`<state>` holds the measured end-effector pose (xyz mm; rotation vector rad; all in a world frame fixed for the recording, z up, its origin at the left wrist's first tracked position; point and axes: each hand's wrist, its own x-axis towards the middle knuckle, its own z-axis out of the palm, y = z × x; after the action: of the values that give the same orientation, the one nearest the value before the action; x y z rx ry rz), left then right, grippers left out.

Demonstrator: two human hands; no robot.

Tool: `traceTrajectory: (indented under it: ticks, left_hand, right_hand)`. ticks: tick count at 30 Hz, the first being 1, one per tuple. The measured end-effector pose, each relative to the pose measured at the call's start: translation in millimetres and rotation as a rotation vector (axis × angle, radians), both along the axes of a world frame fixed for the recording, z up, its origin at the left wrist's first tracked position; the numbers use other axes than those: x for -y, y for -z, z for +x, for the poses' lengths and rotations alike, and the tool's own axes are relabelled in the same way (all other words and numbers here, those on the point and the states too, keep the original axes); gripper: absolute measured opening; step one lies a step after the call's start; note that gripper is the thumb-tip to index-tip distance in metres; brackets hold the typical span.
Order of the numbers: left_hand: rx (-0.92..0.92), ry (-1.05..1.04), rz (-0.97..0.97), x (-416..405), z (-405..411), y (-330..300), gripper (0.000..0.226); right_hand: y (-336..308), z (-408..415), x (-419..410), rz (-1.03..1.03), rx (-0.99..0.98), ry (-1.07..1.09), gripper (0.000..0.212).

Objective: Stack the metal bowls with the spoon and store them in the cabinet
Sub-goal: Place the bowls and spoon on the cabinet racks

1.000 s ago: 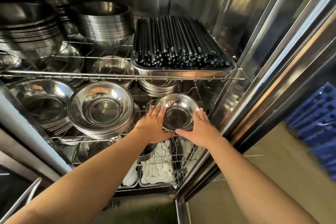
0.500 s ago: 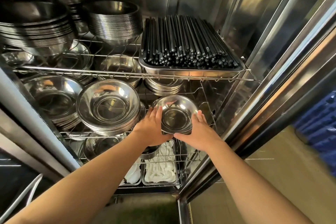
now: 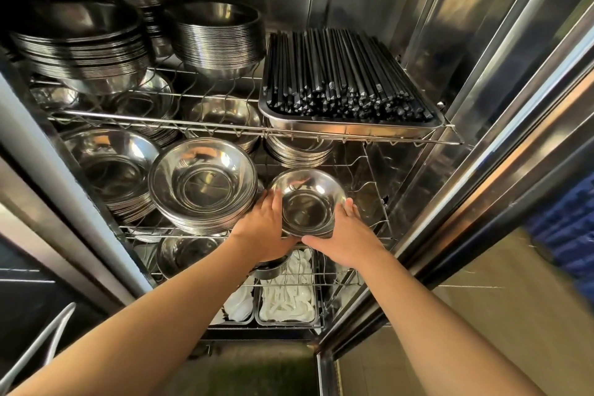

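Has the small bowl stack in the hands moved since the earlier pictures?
Yes. The small bowl stack has shifted left, closer to the large bowl stack beside it.

Two hands, the left hand [image 3: 265, 228] and the right hand [image 3: 345, 236], are gripping one small stack of bowls [image 3: 307, 202]. One tray of black chopsticks [image 3: 347, 74] is sitting on the far right. Two trays of white spoons [image 3: 286, 296] are lying near. Three wire shelves [image 3: 160, 119] are showing.
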<state>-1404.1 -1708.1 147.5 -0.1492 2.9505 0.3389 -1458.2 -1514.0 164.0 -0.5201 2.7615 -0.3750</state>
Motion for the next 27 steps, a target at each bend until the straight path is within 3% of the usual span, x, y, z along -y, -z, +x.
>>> traceTrajectory:
  ticks: [16, 20, 27]
  left_hand:
    - [-0.022, -0.023, 0.005, -2, 7, -4, 0.107]
    - [-0.061, -0.026, 0.007, -3, 14, -15, 0.092]
    - [-0.183, -0.028, 0.027, -3, 42, -52, 0.061]
  right_hand:
    - [1, 2, 4, 0.011, -0.026, -0.014, 0.128]
    - [-7, 4, 1, 0.007, -0.047, -0.046, 0.110]
    - [-39, 18, -8, 0.034, -0.164, -0.137, 0.058]
